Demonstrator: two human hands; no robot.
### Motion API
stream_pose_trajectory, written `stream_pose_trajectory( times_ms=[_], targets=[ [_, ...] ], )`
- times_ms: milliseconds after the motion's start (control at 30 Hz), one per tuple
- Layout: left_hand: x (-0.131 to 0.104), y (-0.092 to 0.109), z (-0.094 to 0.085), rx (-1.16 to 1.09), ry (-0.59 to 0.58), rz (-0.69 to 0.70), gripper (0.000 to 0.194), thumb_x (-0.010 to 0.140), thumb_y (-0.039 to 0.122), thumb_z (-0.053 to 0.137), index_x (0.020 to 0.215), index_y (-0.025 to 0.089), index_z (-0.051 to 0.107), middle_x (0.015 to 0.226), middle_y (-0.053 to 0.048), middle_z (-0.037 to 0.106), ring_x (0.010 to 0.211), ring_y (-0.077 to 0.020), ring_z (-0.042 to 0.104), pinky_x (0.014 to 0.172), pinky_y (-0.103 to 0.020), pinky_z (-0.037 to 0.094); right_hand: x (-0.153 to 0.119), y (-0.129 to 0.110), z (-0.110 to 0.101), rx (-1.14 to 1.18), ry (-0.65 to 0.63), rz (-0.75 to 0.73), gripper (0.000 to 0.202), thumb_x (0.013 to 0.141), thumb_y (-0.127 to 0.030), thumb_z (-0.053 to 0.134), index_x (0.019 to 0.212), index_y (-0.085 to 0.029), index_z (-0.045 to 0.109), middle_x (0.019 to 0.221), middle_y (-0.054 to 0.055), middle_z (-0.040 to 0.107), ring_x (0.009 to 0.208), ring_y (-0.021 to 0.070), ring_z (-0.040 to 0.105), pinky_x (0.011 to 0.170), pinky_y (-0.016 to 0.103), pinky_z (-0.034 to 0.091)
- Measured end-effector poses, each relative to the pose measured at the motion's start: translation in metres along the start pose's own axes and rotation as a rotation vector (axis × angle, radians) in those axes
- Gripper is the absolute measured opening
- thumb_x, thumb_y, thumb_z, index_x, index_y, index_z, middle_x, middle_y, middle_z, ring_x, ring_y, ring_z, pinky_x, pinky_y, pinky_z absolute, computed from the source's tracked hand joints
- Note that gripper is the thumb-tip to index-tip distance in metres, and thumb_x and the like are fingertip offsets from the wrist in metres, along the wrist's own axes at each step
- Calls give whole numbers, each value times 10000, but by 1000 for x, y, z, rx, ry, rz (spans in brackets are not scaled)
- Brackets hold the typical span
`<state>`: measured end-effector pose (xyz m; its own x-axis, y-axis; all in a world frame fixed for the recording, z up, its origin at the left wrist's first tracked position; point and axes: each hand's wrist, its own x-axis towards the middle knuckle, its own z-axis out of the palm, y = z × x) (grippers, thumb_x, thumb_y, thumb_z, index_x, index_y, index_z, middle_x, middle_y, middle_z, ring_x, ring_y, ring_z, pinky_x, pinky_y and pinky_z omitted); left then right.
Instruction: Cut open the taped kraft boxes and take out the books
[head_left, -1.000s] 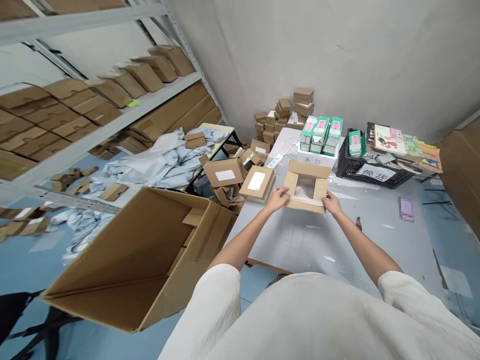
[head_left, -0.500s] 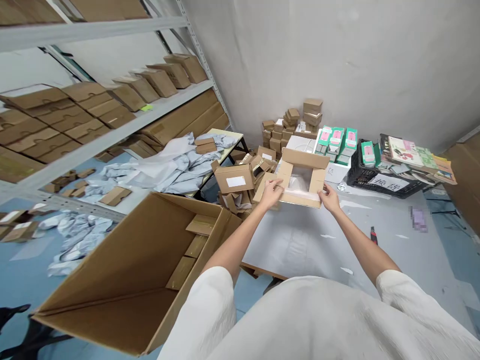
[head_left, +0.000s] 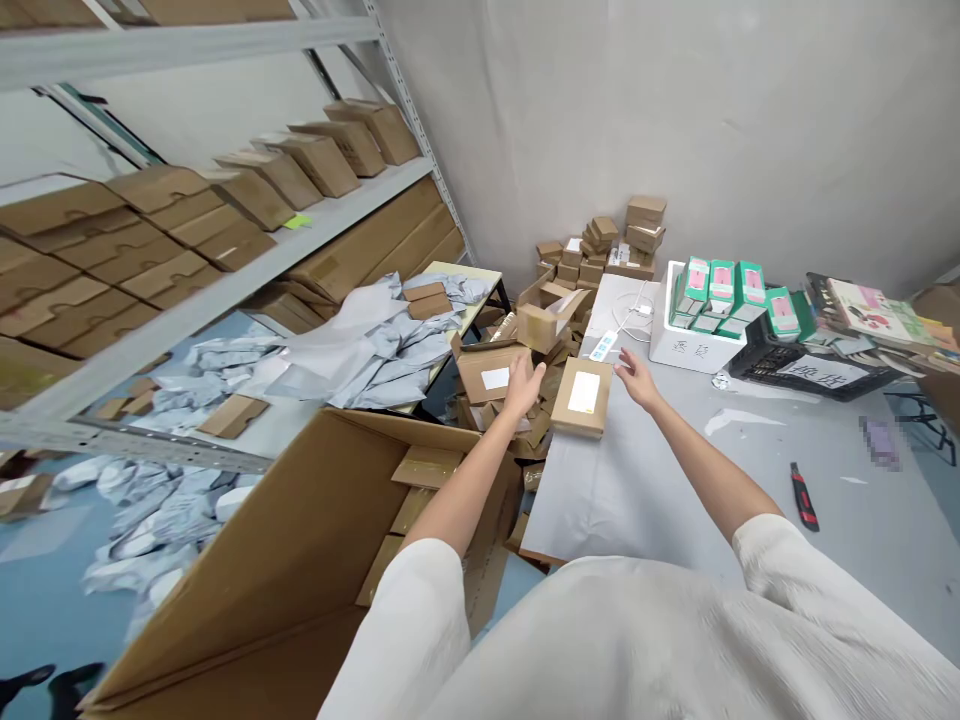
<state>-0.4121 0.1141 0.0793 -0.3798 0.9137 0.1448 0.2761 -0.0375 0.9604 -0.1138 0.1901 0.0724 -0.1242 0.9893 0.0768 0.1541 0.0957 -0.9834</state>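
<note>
My left hand (head_left: 525, 385) is open, fingers apart, in front of a cardboard box with a white label (head_left: 474, 375) on the heap beside the table. Whether it touches that box I cannot tell. An open carton (head_left: 541, 328) is just beyond it, above the heap; whether it rests there is unclear. My right hand (head_left: 636, 380) is open and holds nothing, over the table near a power strip (head_left: 603, 346). Between my hands, a closed cardboard box (head_left: 568, 400) with a white label lies at the table's left edge.
A red-and-black box cutter (head_left: 804, 497) lies on the table (head_left: 660, 500). Behind are a white bin (head_left: 694, 347) of green-and-pink boxes and a black crate (head_left: 817, 375) of books. A big open carton (head_left: 300, 540) stands left, below shelves (head_left: 225, 290) of boxes.
Both hands have let go of the open carton, which is now farther off by the heap. The closed labelled box is now in plain sight. The view has shifted left.
</note>
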Motion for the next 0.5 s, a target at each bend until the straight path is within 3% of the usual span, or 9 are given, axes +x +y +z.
stream_pose_trajectory(
  times_ms=[133, 233, 367, 500],
  targets=[
    [-6, -34, 4, -29, -61, -65, 461, 932, 474, 781, 1332, 258, 708, 1599, -143, 567, 1624, -341, 391, 1366, -450, 259, -15, 26, 3, -96, -2, 91, 601, 875, -429, 793, 1429, -211, 718, 1555, 169, 664, 1315, 313, 702, 1212, 539, 498],
    [-7, -57, 13, 20, -127, -107, 438, 966, 444, 738, 1352, 241, 703, 1579, -153, 595, 1558, -338, 484, 1326, -453, 329, -22, 40, 4, -169, -29, 172, 478, 907, -332, 744, 1367, -204, 748, 1499, 144, 710, 1303, 291, 705, 1191, 496, 523],
    [-6, -86, 31, 128, -252, -147, 481, 970, 323, 687, 1434, 196, 672, 1582, -171, 618, 1495, -331, 555, 1268, -456, 410, -28, 56, 12, -244, -86, 297, 466, 932, -255, 700, 1390, -178, 739, 1415, 145, 757, 1291, 288, 705, 1146, 459, 555],
    [-9, -110, 53, 114, -368, -226, 572, 902, 224, 699, 1471, 184, 650, 1574, -170, 643, 1467, -312, 600, 1245, -440, 436, -36, 75, 22, -263, -134, 378, 438, 898, -245, 743, 1332, -194, 775, 1459, 139, 734, 1297, 290, 707, 1158, 450, 548]
  ],
)
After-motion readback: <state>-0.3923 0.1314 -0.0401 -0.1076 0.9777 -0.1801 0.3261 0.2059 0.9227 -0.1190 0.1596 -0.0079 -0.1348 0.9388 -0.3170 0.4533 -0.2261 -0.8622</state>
